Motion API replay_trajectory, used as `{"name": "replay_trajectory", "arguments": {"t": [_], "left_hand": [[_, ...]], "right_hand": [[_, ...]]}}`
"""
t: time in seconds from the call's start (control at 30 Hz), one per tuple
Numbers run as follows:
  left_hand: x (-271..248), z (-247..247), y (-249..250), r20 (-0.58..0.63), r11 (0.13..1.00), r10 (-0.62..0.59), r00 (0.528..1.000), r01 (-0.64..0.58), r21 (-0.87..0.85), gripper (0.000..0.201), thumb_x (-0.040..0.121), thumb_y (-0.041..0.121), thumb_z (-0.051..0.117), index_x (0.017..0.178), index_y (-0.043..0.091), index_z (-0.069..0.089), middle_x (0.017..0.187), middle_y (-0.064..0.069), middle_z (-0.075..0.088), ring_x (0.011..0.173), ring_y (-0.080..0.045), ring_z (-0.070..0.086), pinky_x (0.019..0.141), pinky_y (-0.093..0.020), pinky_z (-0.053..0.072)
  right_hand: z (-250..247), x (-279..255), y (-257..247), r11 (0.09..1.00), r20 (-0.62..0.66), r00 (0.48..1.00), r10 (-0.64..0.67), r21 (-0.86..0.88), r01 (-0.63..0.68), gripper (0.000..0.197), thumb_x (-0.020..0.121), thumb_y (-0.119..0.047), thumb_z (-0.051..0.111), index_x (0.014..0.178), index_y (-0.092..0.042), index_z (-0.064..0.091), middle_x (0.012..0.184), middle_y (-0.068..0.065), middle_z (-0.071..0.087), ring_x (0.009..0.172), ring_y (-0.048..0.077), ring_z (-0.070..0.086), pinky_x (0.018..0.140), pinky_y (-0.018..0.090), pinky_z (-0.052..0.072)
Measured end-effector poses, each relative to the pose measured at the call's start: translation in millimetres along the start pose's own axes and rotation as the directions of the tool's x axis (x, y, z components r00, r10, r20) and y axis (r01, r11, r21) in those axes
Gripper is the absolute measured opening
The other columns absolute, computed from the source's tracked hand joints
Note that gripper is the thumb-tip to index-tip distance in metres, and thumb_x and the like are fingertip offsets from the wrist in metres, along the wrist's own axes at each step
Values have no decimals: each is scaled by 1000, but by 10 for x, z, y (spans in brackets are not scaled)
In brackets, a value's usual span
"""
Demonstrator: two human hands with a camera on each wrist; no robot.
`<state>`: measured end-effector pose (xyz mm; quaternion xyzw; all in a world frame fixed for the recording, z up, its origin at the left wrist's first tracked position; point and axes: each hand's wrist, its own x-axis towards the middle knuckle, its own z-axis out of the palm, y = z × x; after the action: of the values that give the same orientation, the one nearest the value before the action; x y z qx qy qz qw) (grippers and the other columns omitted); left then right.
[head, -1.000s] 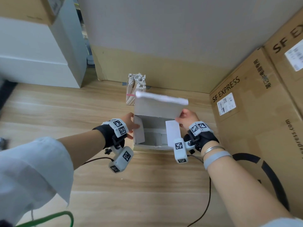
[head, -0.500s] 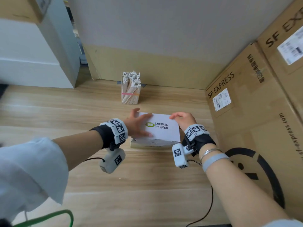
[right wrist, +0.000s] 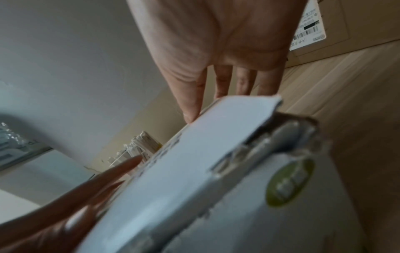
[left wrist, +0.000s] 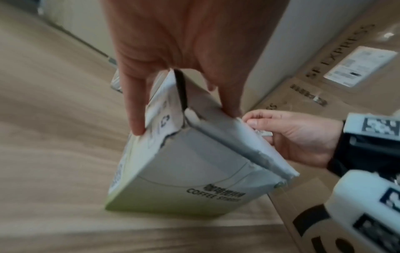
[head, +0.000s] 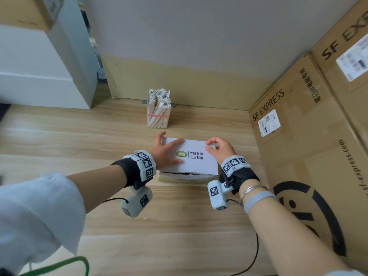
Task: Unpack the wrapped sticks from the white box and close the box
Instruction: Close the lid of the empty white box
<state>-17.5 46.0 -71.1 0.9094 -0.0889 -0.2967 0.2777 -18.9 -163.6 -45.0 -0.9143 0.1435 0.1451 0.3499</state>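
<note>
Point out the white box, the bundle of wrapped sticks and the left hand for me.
white box (head: pixel 201 166): head view, bare part of the closed lid.
bundle of wrapped sticks (head: pixel 159 111): head view, middle of the upright bundle.
left hand (head: pixel 165 153): head view, back of the hand, on the lid.

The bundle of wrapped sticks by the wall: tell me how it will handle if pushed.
The bundle of wrapped sticks stands upright, tall and narrow, so it would probably tip rather than slide. Its pink band should hold it together. It likely feels light.

Light wood surface (head: pixel 59 140) carries white box (head: pixel 199 166), banded bundle of wrapped sticks (head: pixel 158 110) upright beyond it, cardboard cartons (head: pixel 298 156) at right.
</note>
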Motion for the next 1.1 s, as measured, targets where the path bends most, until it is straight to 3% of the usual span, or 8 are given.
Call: {"name": "replay_trajectory", "arguments": {"t": [0.1, 0.17, 0.27, 0.37, 0.47, 0.63, 0.83, 1.1], "left_hand": [[6, 44, 58, -59, 972, -189, 980, 178, -154, 102, 69, 69, 57, 149, 30, 8, 155, -17, 10, 140, -39, 24, 112, -38, 28], [-6, 73, 117, -22, 943, -237, 971, 225, -244, 93, 81, 47, 62, 149, 34, -1, 150, -17, 28, 126, -42, 45, 88, -44, 44], [34, 95, 163, -21, 929, -242, 970, 226, -292, 94, 87, 27, 63, 148, 35, -8, 152, -12, 30, 108, -43, 59, 68, -37, 43], [101, 59, 220, -50, 926, -229, 972, 202, -320, 93, 88, 31, 61, 149, 30, -8, 151, -15, 32, 111, -42, 57, 69, -38, 43], [215, -12, 304, -101, 953, -172, 980, 139, -270, 83, 90, 35, 56, 150, 28, -1, 135, -26, 49, 112, -39, 57, 86, -40, 46], [519, -189, 460, -168, 953, -66, 984, 12, -302, 69, 91, 33, 54, 149, 23, 17, 146, -16, 40, 131, -32, 43, 108, -38, 36], [945, -409, 580, -276, 958, -82, 958, 0, -286, 57, 94, 29, 49, 146, 24, 27, 140, -18, 46, 120, -33, 51, 94, -34, 42], [1283, -477, 532, -279, 963, -151, 948, 77, -260, 51, 96, 31, 42, 145, 31, 27, 132, -22, 50, 104, -37, 59, 78, -31, 43]], "right_hand": [[51, -9, 41, 1000, -16, 1000, 15, 18, -15, 15, 83, -12, 66, 93, -18, 57, 125, 11, 54, 115, 23, 52, 88, 18, 30], [78, -19, 52, 1000, -18, 1000, 25, 14, -25, 23, 82, -10, 67, 93, -20, 49, 127, 13, 49, 114, 24, 51, 87, 17, 29], [133, -30, 49, 998, -33, 998, 57, 3, -57, 25, 83, -12, 65, 103, -15, 52, 127, 12, 46, 100, 26, 53, 81, 18, 31], [146, 9, 38, 997, -108, 991, 77, 36, -73, 27, 86, -19, 62, 112, -14, 55, 124, 12, 52, 100, 27, 54, 80, 22, 35], [66, 96, 1, 991, -176, 979, 101, 105, -84, 31, 89, -20, 59, 119, -16, 54, 127, 11, 53, 112, 28, 54, 87, 24, 38], [-175, 390, -74, 986, -229, 971, 65, 165, -28, 36, 91, -18, 54, 127, -19, 52, 136, 6, 51, 124, 24, 50, 99, 25, 38], [-329, 875, -182, 985, -258, 966, -6, 165, 50, 37, 92, -14, 52, 129, -18, 53, 140, 1, 52, 129, 20, 47, 104, 22, 35], [-227, 1327, -174, 983, -215, 976, -24, 175, 63, 40, 93, -10, 49, 133, -14, 49, 142, 6, 47, 131, 22, 44, 100, 19, 31]]}}
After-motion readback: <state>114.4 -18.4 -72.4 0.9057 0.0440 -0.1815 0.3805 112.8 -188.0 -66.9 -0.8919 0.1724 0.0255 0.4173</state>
